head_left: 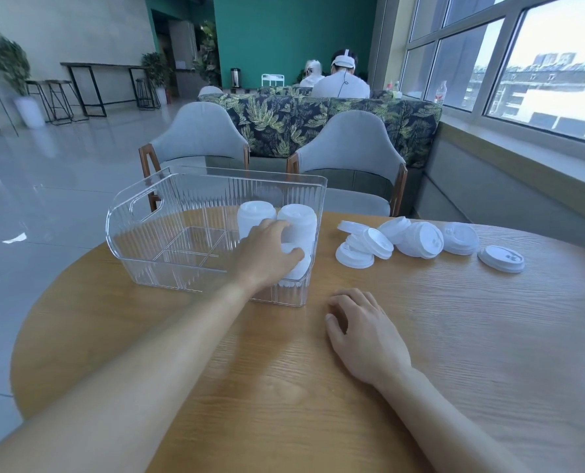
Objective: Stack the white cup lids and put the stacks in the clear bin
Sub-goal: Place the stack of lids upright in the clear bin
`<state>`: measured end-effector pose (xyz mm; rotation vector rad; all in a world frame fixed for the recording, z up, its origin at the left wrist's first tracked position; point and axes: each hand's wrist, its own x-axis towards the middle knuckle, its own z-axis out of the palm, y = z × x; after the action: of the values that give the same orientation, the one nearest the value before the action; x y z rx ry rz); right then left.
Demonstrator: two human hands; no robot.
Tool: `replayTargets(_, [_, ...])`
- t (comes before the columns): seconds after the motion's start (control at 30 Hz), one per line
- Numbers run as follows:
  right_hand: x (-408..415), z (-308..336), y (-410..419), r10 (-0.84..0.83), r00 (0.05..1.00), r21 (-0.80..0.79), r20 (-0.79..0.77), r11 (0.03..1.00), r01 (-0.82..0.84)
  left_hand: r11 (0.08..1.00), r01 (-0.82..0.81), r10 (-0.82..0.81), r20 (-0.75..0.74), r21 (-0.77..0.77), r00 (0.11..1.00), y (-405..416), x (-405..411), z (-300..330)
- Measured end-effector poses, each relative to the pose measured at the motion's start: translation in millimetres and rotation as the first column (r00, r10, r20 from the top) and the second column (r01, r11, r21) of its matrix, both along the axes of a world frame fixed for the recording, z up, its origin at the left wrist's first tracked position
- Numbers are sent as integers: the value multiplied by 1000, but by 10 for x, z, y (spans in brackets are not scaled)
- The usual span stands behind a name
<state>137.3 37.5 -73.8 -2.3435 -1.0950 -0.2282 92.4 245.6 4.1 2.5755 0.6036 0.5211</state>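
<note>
A clear ribbed bin [141, 230] stands on the round wooden table [455, 336]. In its right end stand two stacks of white lids [255, 215], side by side at the back. My left hand [267, 257] reaches over the bin's near wall and grips a third lid stack [299, 268] in the near right corner. My right hand [362, 331] rests on the table in front of the bin, fingers loosely curled, holding nothing. Several loose white lids [417, 238] lie in a heap to the right of the bin, and one lid [501, 258] lies apart.
Two grey chairs [349, 155] stand behind the table, with a leaf-patterned sofa back beyond them. A window ledge runs along the right side. Two people sit far off with their backs turned.
</note>
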Motion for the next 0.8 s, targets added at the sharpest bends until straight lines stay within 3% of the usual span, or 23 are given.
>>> replayTargets(0.17, [-30, 3, -94, -15, 1000, 13, -3, 1000, 15, 996, -48, 11, 449, 70, 894, -305, -168, -93])
replayTargets(0.3, [-54, 10, -228, -43, 999, 16, -5, 999, 43, 993, -36, -38, 611, 109, 791, -676, -337, -190])
replayTargets(0.47, [-25, 24, -524, -89, 996, -5, -7, 996, 89, 996, 51, -86, 566, 77, 820, -1183, -430, -449])
replayTargets(0.6, [72, 44, -847, -139, 990, -1, -15, 990, 139, 996, 79, -92, 427, 47, 899, -1443, -318, -594])
replayTargets(0.8, [353, 56, -1353, -247, 969, -19, -19, 969, 246, 977, 197, -211, 239, 81, 948, -1811, -56, -711])
